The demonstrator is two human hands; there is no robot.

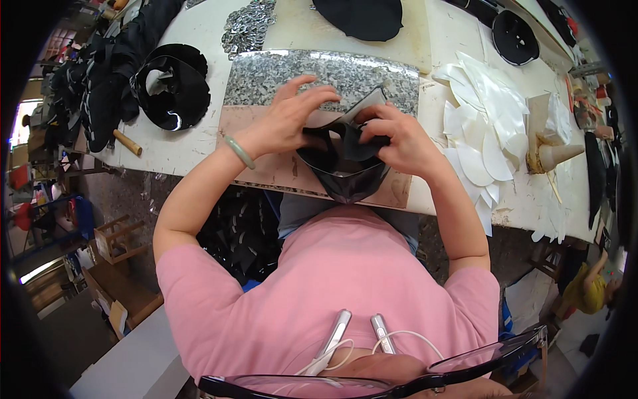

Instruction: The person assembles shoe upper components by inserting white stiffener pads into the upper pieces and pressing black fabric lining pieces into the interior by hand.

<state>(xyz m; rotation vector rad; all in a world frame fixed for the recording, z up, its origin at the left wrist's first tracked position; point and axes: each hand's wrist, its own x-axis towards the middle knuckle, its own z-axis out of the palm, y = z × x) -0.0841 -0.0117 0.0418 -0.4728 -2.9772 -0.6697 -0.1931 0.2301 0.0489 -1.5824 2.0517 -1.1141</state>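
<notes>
In front of my body, a shiny black shoe upper (347, 186) rests at the near edge of a pinkish board, its opening facing up. A whitish stiffener piece (364, 104) lies along its far edge, and dark lining shows inside. My left hand (287, 121) grips the upper's left side; its thumb reaches into the opening, with the other fingers bent over the far edge. On the opposite side, my right hand (407, 141) has curled fingers pinching the dark lining and rim. The fingertips of both hands are partly hidden by the material.
Behind the upper lies a speckled stone slab (319, 70). Cut white pieces (482, 146) pile up at right, beside a glue-crusted cone-shaped pot (555, 156). More black uppers (174, 86) and a wooden-handled tool (127, 142) lie at left. Another person (588, 286) is at far right.
</notes>
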